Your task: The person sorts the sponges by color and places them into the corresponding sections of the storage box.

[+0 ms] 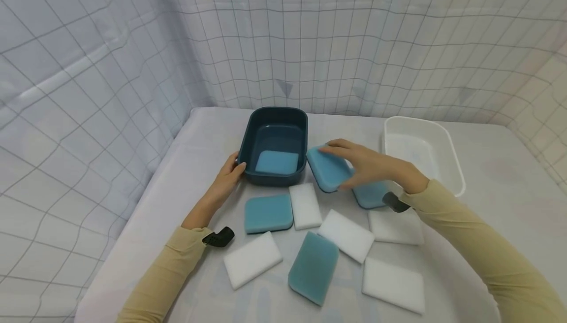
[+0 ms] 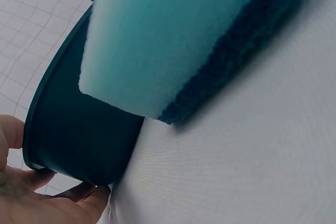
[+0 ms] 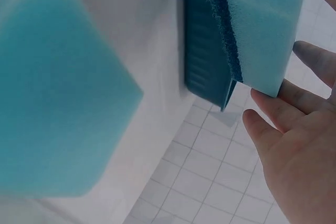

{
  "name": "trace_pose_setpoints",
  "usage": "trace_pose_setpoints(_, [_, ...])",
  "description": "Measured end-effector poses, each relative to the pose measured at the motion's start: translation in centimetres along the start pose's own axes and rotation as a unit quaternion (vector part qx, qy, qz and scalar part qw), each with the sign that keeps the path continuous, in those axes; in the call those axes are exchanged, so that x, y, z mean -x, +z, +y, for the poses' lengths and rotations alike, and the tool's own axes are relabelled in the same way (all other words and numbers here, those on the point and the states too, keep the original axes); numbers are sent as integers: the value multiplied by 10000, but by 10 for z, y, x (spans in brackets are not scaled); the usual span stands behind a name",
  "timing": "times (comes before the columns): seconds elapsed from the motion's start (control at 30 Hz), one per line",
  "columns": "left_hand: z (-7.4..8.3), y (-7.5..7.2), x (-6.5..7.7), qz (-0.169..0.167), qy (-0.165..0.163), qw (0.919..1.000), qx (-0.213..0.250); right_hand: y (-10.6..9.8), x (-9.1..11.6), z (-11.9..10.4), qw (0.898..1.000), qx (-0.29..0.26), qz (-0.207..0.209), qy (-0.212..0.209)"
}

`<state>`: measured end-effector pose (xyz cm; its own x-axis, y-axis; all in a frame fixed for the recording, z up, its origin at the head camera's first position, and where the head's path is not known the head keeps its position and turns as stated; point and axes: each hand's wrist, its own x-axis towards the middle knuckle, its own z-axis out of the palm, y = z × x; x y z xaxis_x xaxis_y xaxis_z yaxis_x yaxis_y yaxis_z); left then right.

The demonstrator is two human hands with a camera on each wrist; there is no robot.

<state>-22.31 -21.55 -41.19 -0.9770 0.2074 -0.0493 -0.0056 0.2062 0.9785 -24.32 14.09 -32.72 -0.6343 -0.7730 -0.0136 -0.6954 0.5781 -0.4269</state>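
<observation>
My right hand [image 1: 365,164] pinches a blue sponge [image 1: 327,168] between thumb and fingers, just right of a dark teal bin [image 1: 274,180]. The right wrist view shows the held sponge's [image 3: 265,30] dark blue scouring layer. At the bin's left side, my left hand [image 1: 225,180] grips the near left corner, its thumb by the rim. One blue sponge [image 1: 277,162] lies inside the bin. Another blue sponge [image 1: 371,195] lies partly behind my right hand. Nearer me are two more blue sponges [image 1: 268,213] [image 1: 313,268], one close to the bin's front.
A white bin [image 1: 458,177] stands at the right, partly behind my right forearm. Several white sponges [image 1: 305,206] [image 1: 253,260] [image 1: 347,235] [image 1: 393,285] lie spread over the white-covered table [image 1: 168,190]. Grid-patterned cloth [image 1: 336,42] hangs at the back and sides.
</observation>
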Motion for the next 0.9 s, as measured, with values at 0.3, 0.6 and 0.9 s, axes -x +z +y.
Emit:
trace_pose_setpoints(0.3, [0, -1, 0, -31, 15, 10000, -6, -3, -25, -12, 9992, -164, 65, -347])
trace_pose_setpoints(0.6, [-1, 0, 0, -17, 26, 10000, -38, 1, -55, -14, 9985, -367, 266, -312])
trace_pose_setpoints(0.9, [1, -2, 1, -31, 0, 10000, -79, 3, -77, -15, 9988, -391, 279, -47])
